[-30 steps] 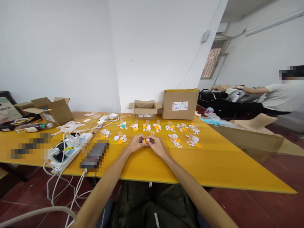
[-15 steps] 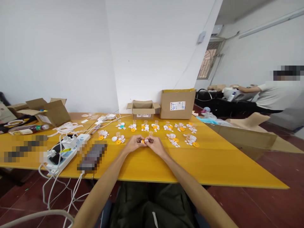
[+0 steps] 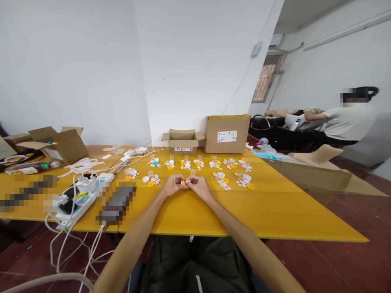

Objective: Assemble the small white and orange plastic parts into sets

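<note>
Above the middle of the table [image 3: 195, 219], my left hand [image 3: 173, 186] and my right hand [image 3: 198, 187] meet, fingertips pinched together. Between them is a small orange-and-white plastic part [image 3: 183, 182], mostly covered by fingers; some red shows where the hands meet. A clear plastic cup [image 3: 192, 172] stands just behind the hands. Left of them lie a white round cap [image 3: 146, 179] and an orange ring-like disc [image 3: 151, 184]. To the right are another orange disc [image 3: 251, 186] and small white pieces with holes.
Several clusters of clear cups, discs and small white parts line the back. Behind them stand an open carton [image 3: 182, 143] and a larger closed box [image 3: 226, 134]. A power strip [image 3: 85, 199] with cables and a blurred-out dark device [image 3: 117, 203] lie left. A person [image 3: 348, 122] sits far right.
The view has shifted slightly. Both hands stay together around the small part, with little visible movement. The person at far right has shifted posture, and the arm is drawn in.
</note>
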`<state>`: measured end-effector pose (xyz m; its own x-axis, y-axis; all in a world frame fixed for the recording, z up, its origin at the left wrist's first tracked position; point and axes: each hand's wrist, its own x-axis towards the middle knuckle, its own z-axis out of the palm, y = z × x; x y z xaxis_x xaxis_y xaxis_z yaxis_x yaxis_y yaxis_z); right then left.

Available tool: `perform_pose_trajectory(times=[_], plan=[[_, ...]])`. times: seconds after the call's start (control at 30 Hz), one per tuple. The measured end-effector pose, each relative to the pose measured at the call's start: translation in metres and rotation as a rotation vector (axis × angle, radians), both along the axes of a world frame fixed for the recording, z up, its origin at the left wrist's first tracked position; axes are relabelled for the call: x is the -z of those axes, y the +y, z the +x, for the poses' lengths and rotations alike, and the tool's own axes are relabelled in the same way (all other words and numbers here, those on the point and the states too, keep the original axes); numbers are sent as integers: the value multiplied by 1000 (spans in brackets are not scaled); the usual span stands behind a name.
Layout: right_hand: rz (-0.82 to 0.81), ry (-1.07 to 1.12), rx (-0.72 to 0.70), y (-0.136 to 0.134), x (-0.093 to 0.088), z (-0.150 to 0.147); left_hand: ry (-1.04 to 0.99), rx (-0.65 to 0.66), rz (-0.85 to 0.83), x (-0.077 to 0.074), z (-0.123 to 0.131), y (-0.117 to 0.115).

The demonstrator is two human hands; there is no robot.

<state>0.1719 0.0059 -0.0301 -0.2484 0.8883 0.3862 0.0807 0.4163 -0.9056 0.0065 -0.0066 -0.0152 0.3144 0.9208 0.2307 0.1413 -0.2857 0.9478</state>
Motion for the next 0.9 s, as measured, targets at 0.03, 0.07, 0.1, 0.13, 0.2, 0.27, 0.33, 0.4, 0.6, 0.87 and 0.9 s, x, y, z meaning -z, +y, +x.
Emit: perform_pose_trajectory(times=[0.03,0.07,0.1,0.13,0.2,0.27,0.33,0.4,0.6,0.87,0.9], plan=[[-6,6,1,0,0,0,1,-2,1,0,0,1],[-12,10,1,0,0,0,3,-3,2,0,-1,1],[-18,13,-1,0,0,0,4,-4,3,0,-1,1],[-24,16,-5,0,0,1,4,-6,4,0,-1,2],[-35,26,-11,1,1,1,3,-10,1,1,-1,2],[-38,34,-8,3,1,1,-3,-17,-8,1,0,3],[-35,39,17,5,2,2,-2,-29,-14,1,1,4],[-29,41,50,7,3,4,10,-44,-8,2,1,5],[-52,78,85,11,6,8,59,-82,17,2,-2,8],[-124,96,73,13,11,9,70,-148,32,3,-9,10],[-120,81,72,14,12,9,71,-149,34,3,-10,10]])
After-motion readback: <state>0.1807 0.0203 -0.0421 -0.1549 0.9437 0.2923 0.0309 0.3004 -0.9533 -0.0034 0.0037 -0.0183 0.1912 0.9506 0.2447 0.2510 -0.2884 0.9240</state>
